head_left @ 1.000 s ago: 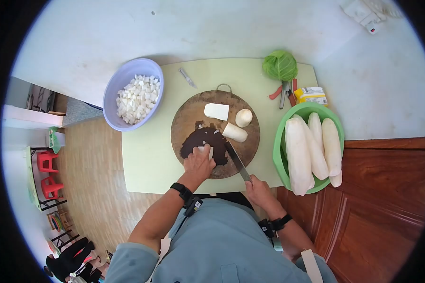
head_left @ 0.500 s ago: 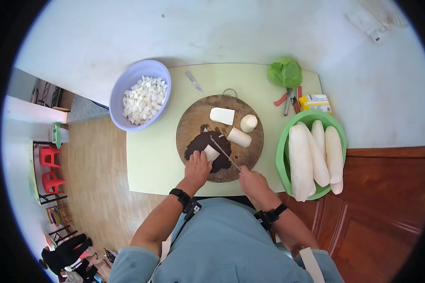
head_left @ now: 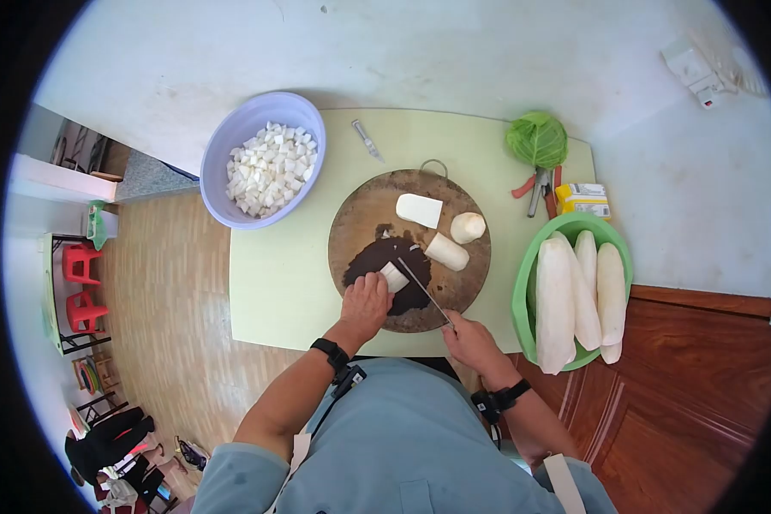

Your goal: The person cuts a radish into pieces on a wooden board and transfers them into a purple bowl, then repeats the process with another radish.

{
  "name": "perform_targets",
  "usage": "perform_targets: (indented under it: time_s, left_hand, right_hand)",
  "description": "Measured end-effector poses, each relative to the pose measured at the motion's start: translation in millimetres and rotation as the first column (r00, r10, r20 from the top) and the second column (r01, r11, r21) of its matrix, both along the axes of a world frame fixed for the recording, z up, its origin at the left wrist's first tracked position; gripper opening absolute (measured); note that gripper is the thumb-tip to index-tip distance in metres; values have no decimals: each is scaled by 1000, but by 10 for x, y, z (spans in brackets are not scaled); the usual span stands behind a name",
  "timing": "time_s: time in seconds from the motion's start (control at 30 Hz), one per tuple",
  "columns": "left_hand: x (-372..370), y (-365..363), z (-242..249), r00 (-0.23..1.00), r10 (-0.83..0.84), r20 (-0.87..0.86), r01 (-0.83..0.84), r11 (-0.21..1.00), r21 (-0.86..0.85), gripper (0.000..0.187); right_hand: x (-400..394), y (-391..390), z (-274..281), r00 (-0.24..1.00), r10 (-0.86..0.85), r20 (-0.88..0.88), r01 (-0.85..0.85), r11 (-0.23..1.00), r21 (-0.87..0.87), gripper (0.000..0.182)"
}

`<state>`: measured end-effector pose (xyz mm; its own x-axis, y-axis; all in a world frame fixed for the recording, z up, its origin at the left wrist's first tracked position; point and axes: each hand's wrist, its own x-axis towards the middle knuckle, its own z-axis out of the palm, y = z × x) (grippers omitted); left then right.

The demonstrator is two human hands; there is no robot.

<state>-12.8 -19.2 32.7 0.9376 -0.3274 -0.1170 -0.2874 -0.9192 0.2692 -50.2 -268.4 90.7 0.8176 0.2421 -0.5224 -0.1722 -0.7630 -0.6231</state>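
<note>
On a round wooden chopping board (head_left: 351, 224), my left hand (head_left: 366, 301) has its fingers closed on a piece of white radish (head_left: 393, 277). My right hand (head_left: 474, 340) grips a knife (head_left: 421, 281) by its handle, which is mostly hidden in the fist. The thin blade reaches over the board's dark patch (head_left: 379, 254), just right of the held piece. Farther back on the board lie a half-round radish chunk (head_left: 419, 210), a short stubby chunk (head_left: 468, 227) and a longer chunk (head_left: 447, 252).
A lavender bowl (head_left: 216, 141) of white cubes stands at back left, near a small peeler-like tool (head_left: 367, 140). At right are a green basin (head_left: 523, 295) with whole radishes (head_left: 555, 304), a cabbage (head_left: 536, 139), red-handled tools (head_left: 535, 190) and a yellow packet (head_left: 583, 199). A person (head_left: 111, 445) is at lower left.
The whole view has shifted slightly, with the board and basin a little farther right in it. Both hands keep their holds, and the blade stays close beside the radish piece.
</note>
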Motion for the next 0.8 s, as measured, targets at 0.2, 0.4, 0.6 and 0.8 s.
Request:
perform_targets:
  time_s: [0.2, 0.4, 0.6, 0.8]
  left_hand:
    - [11, 25, -16, 999, -29, 45, 29, 1000, -4, 49]
    - [26, 36, 55, 999, 26, 44, -22, 995, -96, 49]
    - [34, 5, -35, 986, -53, 157, 75, 988, -138, 36]
    - [58, 67, -68, 989, -105, 101, 115, 989, -97, 22]
  right_hand:
    - [-54, -27, -9, 980, -181, -85, 194, 963, 188, 41]
    - [-12, 83, 214, 988, -108, 115, 97, 990, 98, 37]
    - [-59, 197, 295, 976, 3, 216, -10, 999, 33, 36]
    - [-128, 205, 279, 987, 64, 150, -49, 993, -104, 38]
